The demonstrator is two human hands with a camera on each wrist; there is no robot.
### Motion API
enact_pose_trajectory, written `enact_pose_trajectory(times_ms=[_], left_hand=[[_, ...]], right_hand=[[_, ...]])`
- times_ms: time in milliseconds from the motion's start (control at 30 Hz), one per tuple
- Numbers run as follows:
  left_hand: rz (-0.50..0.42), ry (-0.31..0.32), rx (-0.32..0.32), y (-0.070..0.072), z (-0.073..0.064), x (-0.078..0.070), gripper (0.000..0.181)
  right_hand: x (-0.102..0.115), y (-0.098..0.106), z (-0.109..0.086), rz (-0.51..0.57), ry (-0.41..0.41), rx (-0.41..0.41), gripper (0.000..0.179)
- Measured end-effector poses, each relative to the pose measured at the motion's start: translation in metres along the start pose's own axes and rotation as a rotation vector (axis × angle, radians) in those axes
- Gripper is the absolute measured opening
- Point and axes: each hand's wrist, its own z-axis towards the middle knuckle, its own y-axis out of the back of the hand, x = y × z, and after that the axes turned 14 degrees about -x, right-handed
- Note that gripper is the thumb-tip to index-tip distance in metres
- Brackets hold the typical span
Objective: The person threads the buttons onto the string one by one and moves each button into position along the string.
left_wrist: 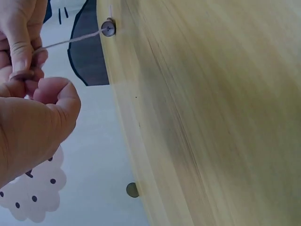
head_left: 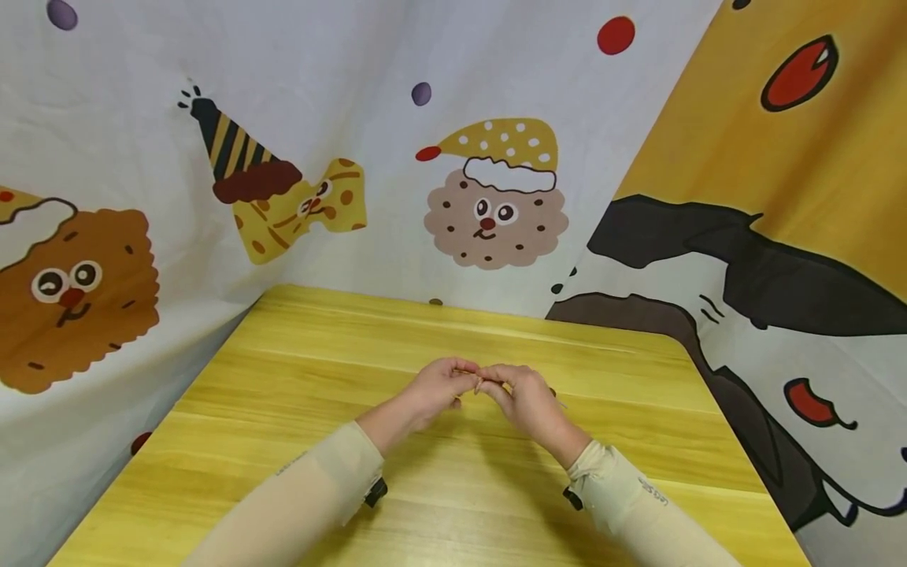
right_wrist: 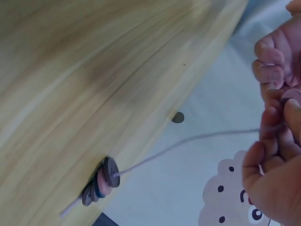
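Observation:
My left hand (head_left: 434, 391) and right hand (head_left: 533, 405) meet fingertip to fingertip above the table. A small brownish button (left_wrist: 22, 75) is between them, pinched by the left fingers, with the right thumb tip against it. A thin pale string (right_wrist: 202, 136) runs out of the right hand's curled fingers, which grip it. Farther along, several buttons (right_wrist: 111, 172), dark and pink, are threaded in a stack on that string, and a short tail (right_wrist: 69, 207) sticks out beyond them. The string's other end is hidden among the fingers.
Beneath the hands is a wood-grain table (head_left: 298, 354). A cartoon-printed cloth (head_left: 397, 236) hangs behind it and along its sides. Both forearms wear pale sleeves (head_left: 305, 488), with a small black device (head_left: 376, 492) at the left wrist.

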Motion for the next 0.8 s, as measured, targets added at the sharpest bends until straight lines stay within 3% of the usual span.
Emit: enact_pose_trajectory(times_ms=[167,267,600,800], left_hand=[[0.006,-0.022,-0.077,-0.004,-0.002,0.002,0.038],[0.003,-0.044,-0.114,-0.006,-0.005,0.001,0.039],[-0.03,-0.087,-0.212,-0.011,-0.009,0.0,0.031],[-0.044,-0.148,-0.249,-0.01,-0.011,-0.002,0.026]], right_hand=[[0.005,0.004,-0.001,0.161,-0.282,0.118,0.029],[0.008,0.005,-0.001,0.232,-0.392,0.161,0.035],[0.017,0.003,0.002,0.231,-0.442,0.116,0.032],[0.008,0.005,0.0,0.077,-0.363,0.137,0.033]])
